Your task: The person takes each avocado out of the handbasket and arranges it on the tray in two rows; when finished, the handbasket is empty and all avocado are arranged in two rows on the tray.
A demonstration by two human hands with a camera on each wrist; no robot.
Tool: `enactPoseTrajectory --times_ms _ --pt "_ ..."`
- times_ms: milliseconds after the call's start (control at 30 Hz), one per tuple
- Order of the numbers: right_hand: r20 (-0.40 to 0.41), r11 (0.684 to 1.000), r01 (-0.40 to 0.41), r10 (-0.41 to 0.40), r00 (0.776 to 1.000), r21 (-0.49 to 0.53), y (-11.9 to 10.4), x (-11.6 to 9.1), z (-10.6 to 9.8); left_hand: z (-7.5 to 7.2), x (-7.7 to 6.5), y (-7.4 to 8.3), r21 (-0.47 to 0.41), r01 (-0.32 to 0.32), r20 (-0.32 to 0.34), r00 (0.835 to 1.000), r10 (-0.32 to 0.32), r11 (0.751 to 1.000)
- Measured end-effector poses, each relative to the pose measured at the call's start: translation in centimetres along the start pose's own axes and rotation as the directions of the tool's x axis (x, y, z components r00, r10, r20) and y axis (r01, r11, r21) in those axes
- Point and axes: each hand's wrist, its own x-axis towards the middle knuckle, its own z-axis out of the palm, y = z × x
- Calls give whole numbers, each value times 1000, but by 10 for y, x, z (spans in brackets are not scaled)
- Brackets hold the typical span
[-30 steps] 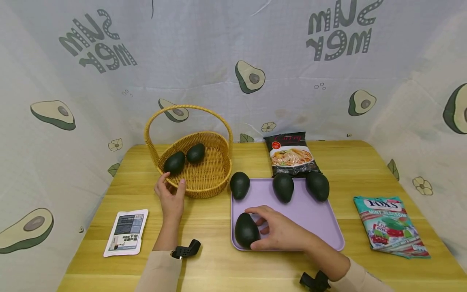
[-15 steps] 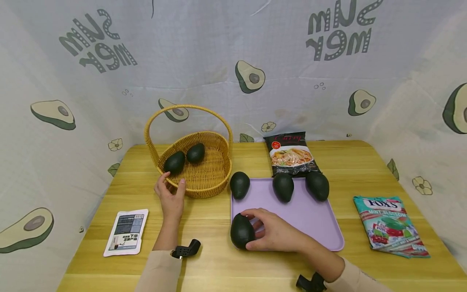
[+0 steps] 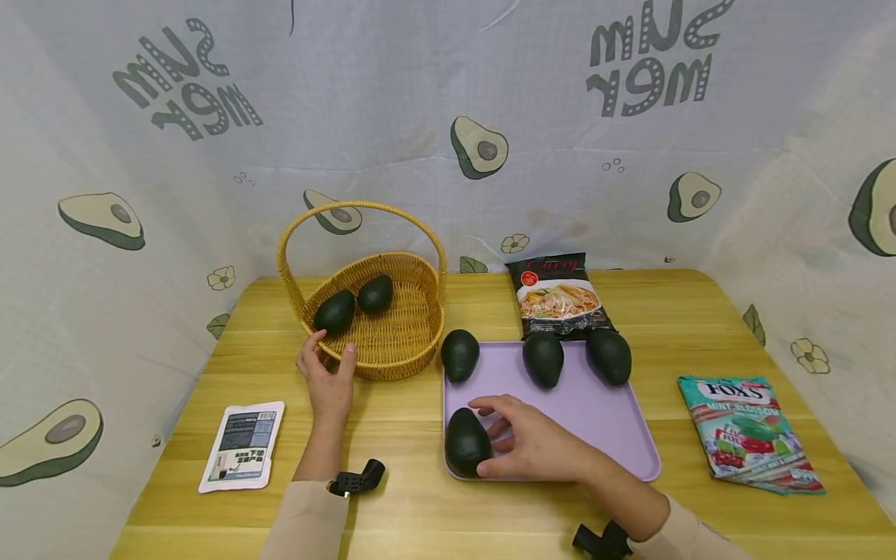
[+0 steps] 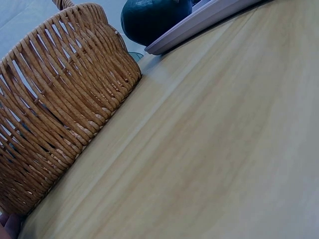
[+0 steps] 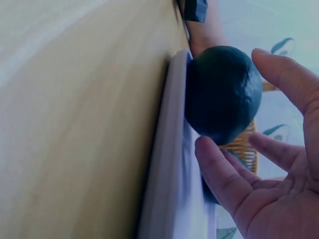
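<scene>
A plump, blackish-green avocado (image 3: 465, 445) (faintly bumpy) sits on the lilac tray (image 3: 595, 424) — the right hand (image 3: 535, 442) beside it, fingers spread.

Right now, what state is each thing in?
Basket, upright, two avocados inside
Tray, flat, three avocados along far edge
Near avocado, looks whole, at tray's near-left corner
Left hand, fingers at basket's near side
Right hand, fingers beside near avocado, grip unclear
Curry packet, front up
Fox's bag, front up
White pouch, lying flat
</scene>
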Motion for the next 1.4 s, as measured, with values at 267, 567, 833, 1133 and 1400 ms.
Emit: enactPoseTrajectory --times_ms 267,567,833,1133,1400 --pt "-1 1000 -14 14 1000 -13 -3 -2 -4 2 -5 17 -16 0 4 1000 0 1000" --pt "-55 996 29 -34 998 -87 -28 7 -14 2 -10 28 -17 1 23 1000 0 1000" --pt "-57 985 86 -95 994 -150 -80 50 -29 0 0 2 -5 2 4 1000 -2 1000" --pt "-137 965 95 -131 982 -244 -110 130 -33 -3 -1 3 0 0 7 1000 0 1000" --pt "-203 982 19 -58 977 -186 -109 193 -29 0 1 6 0 -6 7 1000 6 1000"
